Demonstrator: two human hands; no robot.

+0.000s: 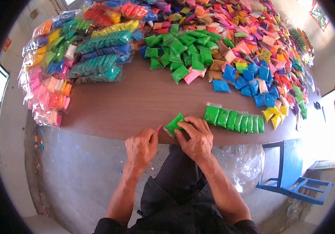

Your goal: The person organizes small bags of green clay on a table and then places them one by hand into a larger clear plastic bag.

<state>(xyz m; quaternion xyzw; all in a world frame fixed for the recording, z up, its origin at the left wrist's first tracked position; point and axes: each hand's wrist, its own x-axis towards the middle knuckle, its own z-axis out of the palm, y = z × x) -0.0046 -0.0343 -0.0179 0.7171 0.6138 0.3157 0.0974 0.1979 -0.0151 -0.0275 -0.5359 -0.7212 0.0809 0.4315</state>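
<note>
A small green packet (174, 123) in clear plastic is pinched between the thumb and fingers of my right hand (196, 138), at the table's front edge. My left hand (141, 146) is closed just left of that packet. From its fist pokes the tip of a small red thing (159, 128), whose kind I cannot make out. Just right of my right hand lies an overlapping row of green packets (234, 120). Beyond it, a heap of loose green packets (191, 46) rests on the table.
Bundled packets in many colours (101, 54) are stacked on the brown table (120, 103) at the left. A large mixed heap (249, 27) covers the back and right, with blue packets (267, 99) at its edge. A blue chair (292, 163) and clear plastic bag (245, 163) stand below right.
</note>
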